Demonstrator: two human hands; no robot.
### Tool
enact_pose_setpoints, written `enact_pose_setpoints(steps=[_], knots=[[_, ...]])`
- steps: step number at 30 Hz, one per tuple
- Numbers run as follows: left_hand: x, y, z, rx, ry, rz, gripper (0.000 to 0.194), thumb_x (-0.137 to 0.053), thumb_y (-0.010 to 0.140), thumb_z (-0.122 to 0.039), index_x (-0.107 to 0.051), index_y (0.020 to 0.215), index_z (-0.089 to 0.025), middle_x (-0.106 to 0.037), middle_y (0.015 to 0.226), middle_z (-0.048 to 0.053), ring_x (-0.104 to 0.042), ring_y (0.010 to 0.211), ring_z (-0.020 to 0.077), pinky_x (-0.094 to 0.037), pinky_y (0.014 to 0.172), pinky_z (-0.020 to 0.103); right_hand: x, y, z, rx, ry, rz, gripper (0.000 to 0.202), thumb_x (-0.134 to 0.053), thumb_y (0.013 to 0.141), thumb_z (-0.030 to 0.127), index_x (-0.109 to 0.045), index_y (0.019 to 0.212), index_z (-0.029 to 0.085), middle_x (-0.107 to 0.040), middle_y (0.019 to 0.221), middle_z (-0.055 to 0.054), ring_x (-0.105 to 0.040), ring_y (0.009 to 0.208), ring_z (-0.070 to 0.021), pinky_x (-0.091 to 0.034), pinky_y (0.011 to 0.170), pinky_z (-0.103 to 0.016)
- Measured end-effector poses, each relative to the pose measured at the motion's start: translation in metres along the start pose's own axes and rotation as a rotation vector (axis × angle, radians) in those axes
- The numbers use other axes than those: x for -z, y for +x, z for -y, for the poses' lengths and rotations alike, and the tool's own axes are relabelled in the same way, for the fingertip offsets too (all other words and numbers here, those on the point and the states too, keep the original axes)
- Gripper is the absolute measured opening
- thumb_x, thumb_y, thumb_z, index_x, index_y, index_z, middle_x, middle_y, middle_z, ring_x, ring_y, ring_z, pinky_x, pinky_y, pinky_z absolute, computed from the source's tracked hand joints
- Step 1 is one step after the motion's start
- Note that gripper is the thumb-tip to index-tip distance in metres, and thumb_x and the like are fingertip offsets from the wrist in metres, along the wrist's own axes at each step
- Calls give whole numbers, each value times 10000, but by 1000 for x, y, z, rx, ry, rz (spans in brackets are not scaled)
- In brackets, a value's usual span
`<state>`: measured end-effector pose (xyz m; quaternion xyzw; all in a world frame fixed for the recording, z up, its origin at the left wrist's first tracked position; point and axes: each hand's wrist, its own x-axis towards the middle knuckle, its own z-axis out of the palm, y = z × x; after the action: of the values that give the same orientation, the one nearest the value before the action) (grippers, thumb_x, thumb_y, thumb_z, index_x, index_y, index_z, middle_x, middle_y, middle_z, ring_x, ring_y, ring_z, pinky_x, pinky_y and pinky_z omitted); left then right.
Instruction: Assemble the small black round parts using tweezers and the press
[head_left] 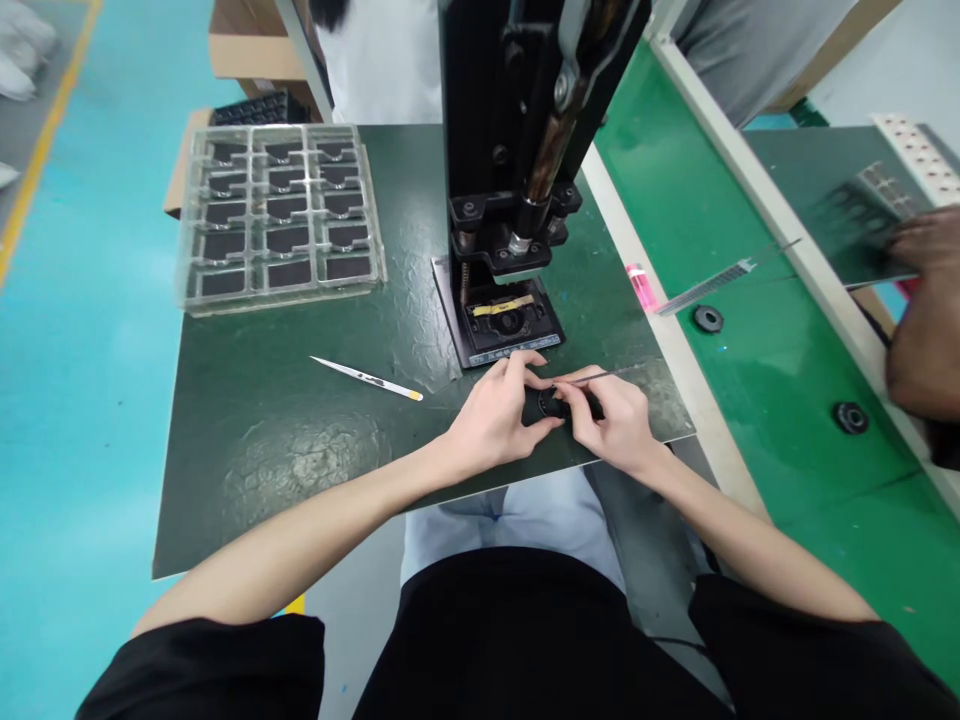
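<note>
Near the table's front edge, a small round black part lies between my two hands, just in front of the black press. My left hand is curled round its left side, thumb and fingers gripping it. My right hand pinches a thin dark tool whose tip is over the part; my fingers hide much of both. White tweezers with a yellow end lie on the table to the left of my left hand.
A clear tray of dark pieces stands at the back left of the green table. On the green surface at right are two black rings and a strip. Another person's arm shows at far right.
</note>
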<state>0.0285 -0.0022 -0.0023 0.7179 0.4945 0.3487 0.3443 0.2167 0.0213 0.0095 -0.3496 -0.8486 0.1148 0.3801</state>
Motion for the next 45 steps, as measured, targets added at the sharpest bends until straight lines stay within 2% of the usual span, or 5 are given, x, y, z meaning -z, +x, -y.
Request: enact_pose_setpoints(steps=[10, 19, 25, 32, 45], knots=[[-4, 4, 2, 59, -48, -18, 618, -850, 696, -249, -386, 1104, -234, -701, 1021, 38, -733, 1033, 261, -585, 903, 402, -8, 0, 1, -213, 178, -6, 185, -560, 1004, 237, -615, 829, 212, -695, 697, -8, -670, 587, -134, -545, 555, -247], [-5, 3, 7, -26, -28, -33, 559, -868, 719, -262, -405, 1033, -239, -666, 1166, 85, -735, 1034, 252, -613, 883, 419, 92, 8, -50, -290, 126, -738, 282, -644, 977, 458, -633, 955, 177, -684, 791, -41, -692, 662, -122, -564, 534, -227], [1, 4, 0, -26, -96, -36, 589, -872, 729, -237, -397, 1077, -251, -748, 996, 28, -742, 902, 195, -621, 827, 360, 113, -49, -107, -615, -89, -632, 488, -521, 966, 640, -627, 919, 166, -747, 974, -120, -747, 924, -212, -653, 737, -371], [33, 20, -7, -96, -3, -355, 517, -878, 736, -275, -456, 1033, -238, -764, 1017, 16, -713, 819, 135, -583, 745, 272, 104, -69, -133, -617, -219, -262, 512, -744, 779, 672, -571, 967, 228, -713, 1281, -207, -697, 1207, -341, -537, 1051, -538], [55, 38, 26, 11, 110, -452, 377, -885, 726, -331, -566, 893, -220, -782, 996, 24, -645, 779, 154, -508, 686, 301, 75, -54, -56, -372, -215, -416, 359, -852, 779, 391, -627, 982, 199, -755, 1131, -154, -746, 1049, -282, -589, 926, -459]])
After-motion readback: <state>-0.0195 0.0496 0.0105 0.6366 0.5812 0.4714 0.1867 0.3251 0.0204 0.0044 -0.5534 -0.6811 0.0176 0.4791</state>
